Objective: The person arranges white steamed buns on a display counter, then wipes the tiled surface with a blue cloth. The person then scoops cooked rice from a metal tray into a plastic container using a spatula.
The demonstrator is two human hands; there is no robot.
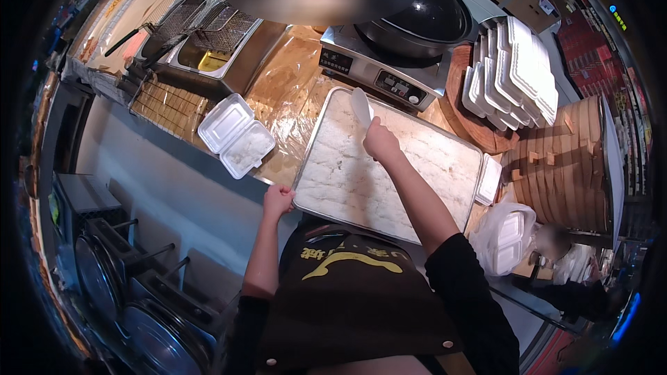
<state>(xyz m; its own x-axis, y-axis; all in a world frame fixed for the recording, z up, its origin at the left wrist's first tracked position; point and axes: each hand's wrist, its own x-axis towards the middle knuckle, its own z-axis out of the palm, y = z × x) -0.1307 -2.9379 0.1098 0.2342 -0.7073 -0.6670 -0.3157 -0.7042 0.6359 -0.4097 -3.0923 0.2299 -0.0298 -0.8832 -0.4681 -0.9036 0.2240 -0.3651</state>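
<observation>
A large shallow metal tray (321, 117) lies before me. It is filled with a flat white layer of food (338, 166), rice-like or dough-like, with uneven lines across its surface. My right hand (382, 140) grips a white spatula (360, 104), its rounded blade over the tray's far left part. Whether the blade touches the food, I cannot tell. At the near left corner, my left hand (280, 199) has its fingers curled on the tray's rim. Left of the tray an open white foam box (229, 122) holds some white food (252, 146) in one half.
An induction cooker (383, 70) carries a black lidded pan (437, 5) behind the tray. Fryer baskets (219, 26) stand far left. Stacked foam boxes (516, 67) sit on a round wooden board (461, 104), near bamboo steamers (563, 166). A plastic bag (482, 245) holds foam boxes.
</observation>
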